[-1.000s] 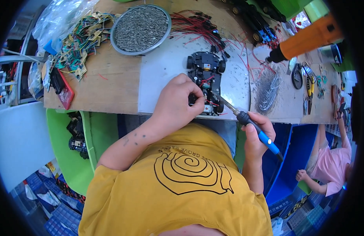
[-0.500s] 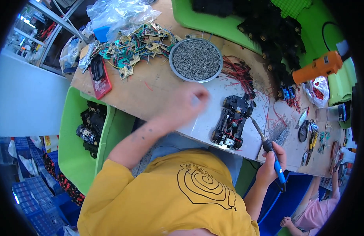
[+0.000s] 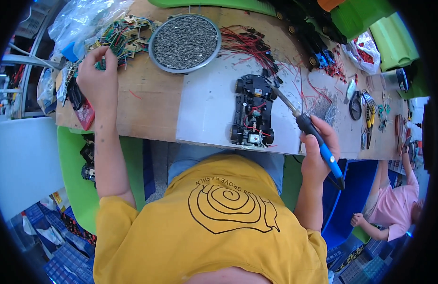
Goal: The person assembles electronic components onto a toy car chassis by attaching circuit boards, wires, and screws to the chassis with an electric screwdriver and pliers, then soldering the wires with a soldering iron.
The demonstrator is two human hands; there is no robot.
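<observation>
Currently, head view: my only view looks down on a wooden table (image 3: 152,109) with a white sheet (image 3: 205,104) over part of it.
Car chassis (image 3: 247,102): black, four-wheeled, it lies on the white sheet near the table's close edge, between the two hands; I see short red leads across its middle.
Left hand (image 3: 97,78): well apart from the chassis, it hangs at the pile of circuit boards (image 3: 129,34); thumb and forefinger curl toward each other, but I cannot tell whether they pinch anything.
Right hand (image 3: 319,146): the fingers wrap the blue handle of a soldering iron (image 3: 326,154), thumb pressed along one side.
Iron tip: it overlaps the chassis's far right wheel from here; I cannot tell touching from hovering.
Around them: a round bowl (image 3: 183,70) of small grey pieces stands just beside the boards, with a bundle of red wires (image 3: 245,42) on its other side.
Step in hand: I judge this as a pause in soldering, the left hand being at the boards.
Next move: I think picking out one board would call for a narrow pinch amid tangled wires, with the hot tip clear of the leads.
Writing: the yellow shirt (image 3: 228,246) carries a line of lettering over a spiral drawing; I make out no other label.
</observation>
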